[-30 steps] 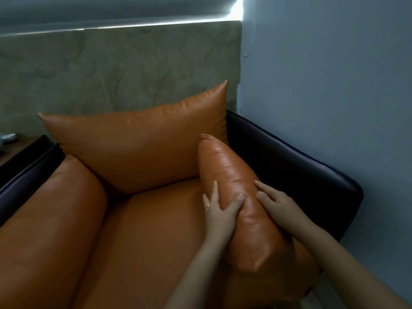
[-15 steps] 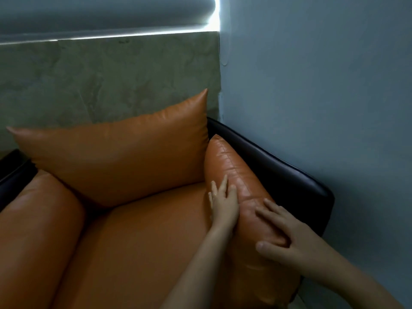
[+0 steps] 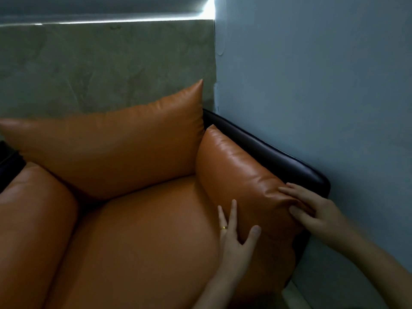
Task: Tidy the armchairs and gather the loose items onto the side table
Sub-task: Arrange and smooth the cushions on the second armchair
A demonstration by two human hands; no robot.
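Observation:
An armchair with a dark frame point(image 3: 278, 157) and orange leather cushions fills the head view. The right side cushion point(image 3: 240, 175) stands on edge against the dark right arm. My left hand point(image 3: 236, 237) presses flat against that cushion's inner face, fingers straight and thumb spread. My right hand point(image 3: 312, 210) rests on the cushion's top front end, fingers laid over it and thumb pressing the leather. The back cushion point(image 3: 107, 148) leans against the chair's back. The left side cushion point(image 3: 33, 219) lies along the left arm. The seat cushion point(image 3: 145, 241) is bare.
A pale blue wall point(image 3: 323, 97) runs close along the chair's right side. A grey stone-look wall point(image 3: 100, 68) stands behind the chair, with a lit strip under a blind above it. No side table or loose items are in view.
The right side cushion has been pushed back against the dark arm. Both hands slid toward its front end, and the view swung right, taking the side table out of sight.

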